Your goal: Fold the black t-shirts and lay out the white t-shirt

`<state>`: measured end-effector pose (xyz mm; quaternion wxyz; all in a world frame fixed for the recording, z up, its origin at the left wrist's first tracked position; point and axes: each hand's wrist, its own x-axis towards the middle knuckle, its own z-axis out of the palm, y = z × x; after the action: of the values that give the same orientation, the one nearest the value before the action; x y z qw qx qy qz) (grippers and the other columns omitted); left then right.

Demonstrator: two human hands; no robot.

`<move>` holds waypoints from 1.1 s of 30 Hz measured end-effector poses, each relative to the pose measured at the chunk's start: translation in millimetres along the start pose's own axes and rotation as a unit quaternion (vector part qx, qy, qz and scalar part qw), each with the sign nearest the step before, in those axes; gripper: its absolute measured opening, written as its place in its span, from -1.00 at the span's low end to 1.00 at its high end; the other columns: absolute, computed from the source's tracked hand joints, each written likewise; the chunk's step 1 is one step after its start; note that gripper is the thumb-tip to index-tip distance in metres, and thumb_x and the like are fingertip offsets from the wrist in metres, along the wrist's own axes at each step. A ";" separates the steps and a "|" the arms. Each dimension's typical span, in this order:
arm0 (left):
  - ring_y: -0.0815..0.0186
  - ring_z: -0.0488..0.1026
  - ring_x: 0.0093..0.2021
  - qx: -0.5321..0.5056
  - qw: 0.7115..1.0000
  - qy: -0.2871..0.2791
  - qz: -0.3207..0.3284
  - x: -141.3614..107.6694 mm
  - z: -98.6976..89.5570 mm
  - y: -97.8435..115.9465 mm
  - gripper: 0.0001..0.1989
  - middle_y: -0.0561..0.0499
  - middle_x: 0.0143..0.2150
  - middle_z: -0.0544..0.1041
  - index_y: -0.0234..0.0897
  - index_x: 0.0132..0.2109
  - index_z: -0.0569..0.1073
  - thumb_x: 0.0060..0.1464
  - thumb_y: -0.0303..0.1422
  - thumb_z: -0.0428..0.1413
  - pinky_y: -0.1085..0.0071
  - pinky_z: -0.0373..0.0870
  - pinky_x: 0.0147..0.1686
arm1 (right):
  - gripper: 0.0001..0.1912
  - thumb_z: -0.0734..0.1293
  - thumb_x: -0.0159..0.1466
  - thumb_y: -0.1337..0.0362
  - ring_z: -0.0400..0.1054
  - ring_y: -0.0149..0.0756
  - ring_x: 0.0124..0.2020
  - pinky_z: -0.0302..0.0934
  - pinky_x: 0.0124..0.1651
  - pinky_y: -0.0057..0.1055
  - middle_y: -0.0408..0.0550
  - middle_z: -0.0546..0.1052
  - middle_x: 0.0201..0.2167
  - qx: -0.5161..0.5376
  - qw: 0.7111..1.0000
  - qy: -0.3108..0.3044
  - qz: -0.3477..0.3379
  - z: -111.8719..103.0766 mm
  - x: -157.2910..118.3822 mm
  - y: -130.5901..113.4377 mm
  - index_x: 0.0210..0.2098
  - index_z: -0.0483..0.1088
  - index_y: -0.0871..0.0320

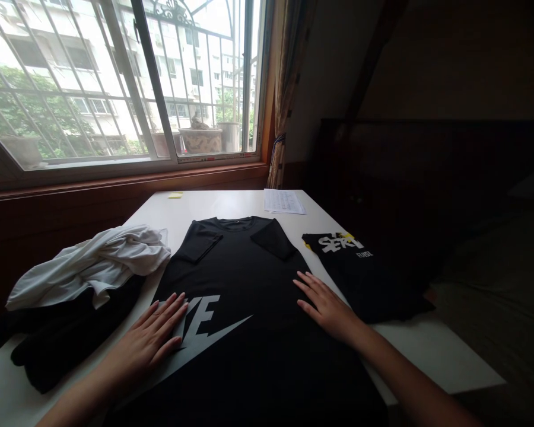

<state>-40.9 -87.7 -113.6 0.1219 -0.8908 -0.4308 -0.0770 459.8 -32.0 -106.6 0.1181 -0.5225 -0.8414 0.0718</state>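
On black T-shirt (253,267), nearest and spread face-up over white table (231,203), find left hand (153,335) and right hand (324,303) laid flat, well apart, clamped on nothing. For apparent smoothing, press evenly outward, leaving sleeves (199,244) undisturbed.

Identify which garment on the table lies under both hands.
The black T-shirt spread flat in the middle: the left hand and right hand rest on it. Neither touches the white garment, the dark cloth beneath it or the yellow-edged garment.
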 end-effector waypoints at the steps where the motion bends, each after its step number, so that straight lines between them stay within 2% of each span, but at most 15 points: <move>1: 0.15 0.11 0.44 -0.003 1.000 -0.001 -0.001 0.0 -0.6 0.4 -0.27 0.02 0.48 0.07 -0.05 0.50 -0.18 0.38 -0.04 -0.02 0.24 0.04 0.41 | -0.39 0.10 0.46 -0.09 -0.12 -0.06 0.49 -0.06 0.45 0.02 -0.06 0.06 0.48 0.005 1.000 0.007 0.010 0.7 -1.3 0.2 0.41 0.15 -0.03; 5: 0.16 0.12 0.44 -0.015 1.000 0.005 -0.003 0.5 -1.3 1.1 -0.27 0.04 0.48 0.08 -0.02 0.50 -0.18 0.37 -0.03 -0.03 0.23 0.05 0.40 | -0.40 0.19 0.40 -0.10 0.08 0.04 0.39 0.10 0.36 0.06 0.02 0.18 0.41 0.021 0.995 0.055 0.083 2.6 -15.6 0.9 0.35 0.22 -0.05; 8: 0.15 0.13 0.44 -0.003 1.000 0.006 -0.003 0.7 0.3 0.9 -0.26 0.03 0.48 0.08 -0.03 0.50 -0.19 0.37 -0.02 -0.03 0.23 0.07 0.39 | -0.39 0.25 0.33 -0.07 0.33 0.07 0.19 0.25 0.23 0.03 0.10 0.40 0.19 0.044 0.984 0.079 0.152 -0.7 -35.2 1.5 0.31 0.26 -0.02; 11: 0.13 0.14 0.43 0.013 1.000 0.006 0.000 0.6 2.2 0.4 -0.24 0.02 0.48 0.08 -0.05 0.51 -0.18 0.36 -0.01 -0.02 0.22 0.09 0.38 | -0.35 0.29 0.26 -0.07 0.47 0.01 -0.04 0.39 0.04 -0.10 0.06 0.52 -0.07 0.111 0.972 0.025 0.206 -8.6 -58.2 0.8 0.28 0.29 0.04; 13: 0.13 0.15 0.43 0.014 1.000 0.009 0.003 0.5 3.3 -0.1 -0.24 0.02 0.48 0.09 -0.06 0.51 -0.17 0.36 0.00 -0.01 0.23 0.11 0.37 | -0.29 0.33 0.23 -0.06 0.50 0.00 -0.09 0.41 -0.02 -0.14 0.04 0.55 -0.13 0.163 0.958 -0.030 0.234 -15.2 -73.2 -1.9 0.31 0.26 0.06; 15: 0.14 0.15 0.43 0.012 1.000 0.011 0.003 0.3 4.4 -0.4 -0.25 0.02 0.48 0.09 -0.06 0.51 -0.15 0.35 0.00 -0.01 0.24 0.10 0.37 | -0.22 0.37 0.21 -0.02 0.47 0.06 0.03 0.39 0.05 -0.11 0.07 0.56 -0.02 0.211 0.943 -0.061 0.252 -22.5 -86.7 -7.0 0.37 0.18 0.01; 18: 0.14 0.15 0.43 0.019 1.000 0.012 0.000 -0.1 5.7 -0.2 -0.25 0.01 0.48 0.09 -0.07 0.50 -0.13 0.36 0.00 -0.01 0.25 0.09 0.38 | -0.17 0.42 0.20 0.03 0.26 0.10 0.31 0.26 0.24 -0.06 0.06 0.41 0.27 0.302 0.917 -0.082 0.246 -35.7 -101.3 -17.2 0.41 0.11 -0.12; 20: 0.14 0.15 0.43 0.027 1.000 0.012 0.000 -0.3 5.7 0.1 -0.25 0.00 0.48 0.08 -0.08 0.51 -0.13 0.35 0.00 -0.01 0.25 0.09 0.37 | -0.19 0.42 0.22 0.05 0.20 0.08 0.35 0.23 0.28 -0.08 0.00 0.32 0.36 0.383 0.890 -0.109 0.222 -44.8 -106.1 -22.9 0.41 0.12 -0.18; 24: 0.12 0.16 0.43 0.024 1.000 0.012 -0.007 -1.1 4.6 1.0 -0.24 0.00 0.48 0.08 -0.07 0.51 -0.16 0.35 -0.01 -0.01 0.22 0.13 0.36 | -0.29 0.39 0.26 0.06 0.27 0.07 0.31 0.28 0.25 -0.10 -0.03 0.32 0.36 0.486 0.840 -0.137 0.198 -54.9 -106.0 -23.3 0.37 0.20 -0.18; 28: 0.11 0.17 0.42 0.005 0.999 0.020 -0.034 -1.6 7.3 8.1 -0.25 0.02 0.48 0.09 -0.02 0.51 -0.17 0.35 -0.02 -0.01 0.20 0.12 0.37 | -0.33 0.40 0.23 0.00 0.29 0.10 0.29 0.29 0.24 -0.07 0.01 0.36 0.32 0.490 0.836 -0.092 0.229 -57.6 -100.7 -12.1 0.31 0.29 -0.14; 33: 0.03 0.22 0.39 0.021 0.996 0.044 -0.076 1.7 8.6 41.1 -0.23 -0.03 0.47 0.13 -0.03 0.51 -0.19 0.34 0.01 -0.03 0.07 0.23 0.30 | -0.32 0.41 0.12 -0.09 0.39 0.16 0.19 0.38 0.13 -0.04 0.14 0.52 0.12 0.406 0.867 -0.003 0.289 -70.1 -90.7 9.0 0.19 0.40 -0.01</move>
<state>-7.3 -108.7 -127.6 0.1531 -0.8484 -0.4931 -0.1165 525.4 -109.4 -52.6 0.2916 -0.6479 -0.5498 0.4392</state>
